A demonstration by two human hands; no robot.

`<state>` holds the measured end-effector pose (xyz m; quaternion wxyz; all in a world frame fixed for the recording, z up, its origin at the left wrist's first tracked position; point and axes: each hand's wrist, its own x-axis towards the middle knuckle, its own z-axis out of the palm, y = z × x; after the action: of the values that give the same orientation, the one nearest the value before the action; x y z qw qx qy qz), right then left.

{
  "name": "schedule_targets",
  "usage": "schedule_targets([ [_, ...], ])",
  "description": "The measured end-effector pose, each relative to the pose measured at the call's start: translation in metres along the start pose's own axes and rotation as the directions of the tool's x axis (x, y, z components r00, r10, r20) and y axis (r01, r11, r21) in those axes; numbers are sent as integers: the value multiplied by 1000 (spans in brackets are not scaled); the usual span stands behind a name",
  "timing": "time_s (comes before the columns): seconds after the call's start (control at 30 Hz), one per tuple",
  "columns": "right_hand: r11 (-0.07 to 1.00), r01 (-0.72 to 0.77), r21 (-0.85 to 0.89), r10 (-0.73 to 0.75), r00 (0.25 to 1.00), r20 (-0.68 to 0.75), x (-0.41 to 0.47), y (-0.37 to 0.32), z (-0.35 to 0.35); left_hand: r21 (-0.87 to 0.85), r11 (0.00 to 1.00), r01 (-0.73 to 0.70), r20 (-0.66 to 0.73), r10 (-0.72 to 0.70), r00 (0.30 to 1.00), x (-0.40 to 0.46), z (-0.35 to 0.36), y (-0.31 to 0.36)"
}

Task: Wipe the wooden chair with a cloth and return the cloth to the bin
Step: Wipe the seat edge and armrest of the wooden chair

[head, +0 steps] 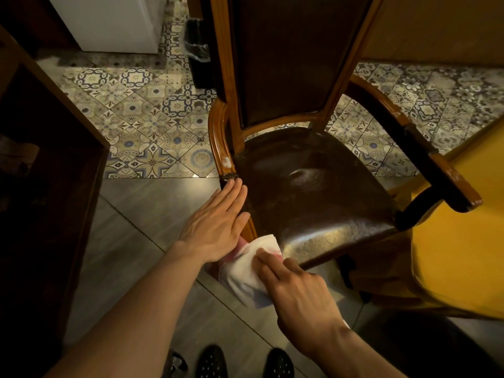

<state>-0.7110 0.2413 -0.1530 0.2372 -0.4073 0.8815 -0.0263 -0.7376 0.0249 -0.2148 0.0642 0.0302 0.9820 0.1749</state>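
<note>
Pressing a white cloth (246, 268) against the near-left corner of the wooden chair (313, 186), the right hand (297, 289) lies flat on top of it, fingers extended rather than clenched; whether the thumb pinches the fabric from below cannot be told. The left hand (218, 222) rests released, palm down, on the chair's left armrest (219, 137), steadying the frame and grasping nothing.

Most of the cloth hangs off the seat edge toward the floor (131, 241), just beside the left wrist. Held by downward pressure alone, it would likely slip from under the fingers on a quick stroke and drop to the floor, picking up grit that could scratch the glossy dark seat.

A pale patch (227, 161) shows on the armrest just beyond the left fingertips, and a dull smear (308, 177) sits mid-seat; both look unwiped and could be missed if the strokes stay at the near corner.

A yellow surface (450, 255) stands close against the chair's right side, so a wide sweep to the right risks dragging the cloth onto it. A dark lined bin (197, 50) stands far behind the chair back on the patterned tiles; the chair blocks a direct reach, so a toss from here might miss.
</note>
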Motion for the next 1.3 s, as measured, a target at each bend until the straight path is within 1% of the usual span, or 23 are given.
schedule_targets([
  [0.13, 999, 18, 31, -18, 1000, 14, -12, 4, 2, -18, 1000, 10, 8, -10, 1000, 0, 0, 1],
  [0.2, 997, 4, 80, -3, 1000, -10, -20, 7, 1, -20, 1000, 9, 12, -9, 1000, 0, 1, 0],
  [0.27, 990, -43, 137, 55, 995, -82, -24, 13, -4, -22, 1000, 8, 8, -8, 1000, 0, 2, -1],
  [0.37, 977, -87, 197, 140, 953, -270, -14, 17, -12, -51, 999, 13, -11, -13, 1000, 2, 4, -2],
  [0.43, 979, -69, 193, 131, 934, -332, 1, 14, -20, -57, 998, 17, -15, -18, 1000, 3, 5, -3],
  [0.47, 985, -64, 162, 115, 936, -333, 9, 12, -22, -54, 998, 18, -17, -19, 1000, 4, 6, -3],
  [0.57, 997, -45, 62, 59, 964, -258, 32, 6, -19, -48, 999, 15, -23, -16, 1000, 5, 7, -5],
  [0.67, 997, 22, 74, -9, 985, -172, 40, 0, -9, -27, 1000, -3, -28, 2, 1000, 4, 7, -9],
  [0.73, 995, 36, 92, -20, 985, -173, 40, 1, -5, -13, 1000, -8, -32, 7, 999, 4, 8, -10],
  [0.8, 997, 51, 57, -40, 982, -185, 43, 5, -3, -14, 1000, -7, -38, 6, 999, 3, 9, -10],
  [0.97, 998, 64, -22, -66, 993, -96, 45, 10, -4, -12, 1000, 5, -22, -5, 1000, 3, 8, -7],
  [1.07, 997, 75, -18, -76, 994, -84, 40, 10, -5, -18, 1000, 9, -21, -9, 1000, 2, 7, -4],
  [1.3, 994, 104, -18, -104, 995, -8, 29, 10, -14, -38, 998, 41, -2, -41, 999, 2, 0, 1],
])
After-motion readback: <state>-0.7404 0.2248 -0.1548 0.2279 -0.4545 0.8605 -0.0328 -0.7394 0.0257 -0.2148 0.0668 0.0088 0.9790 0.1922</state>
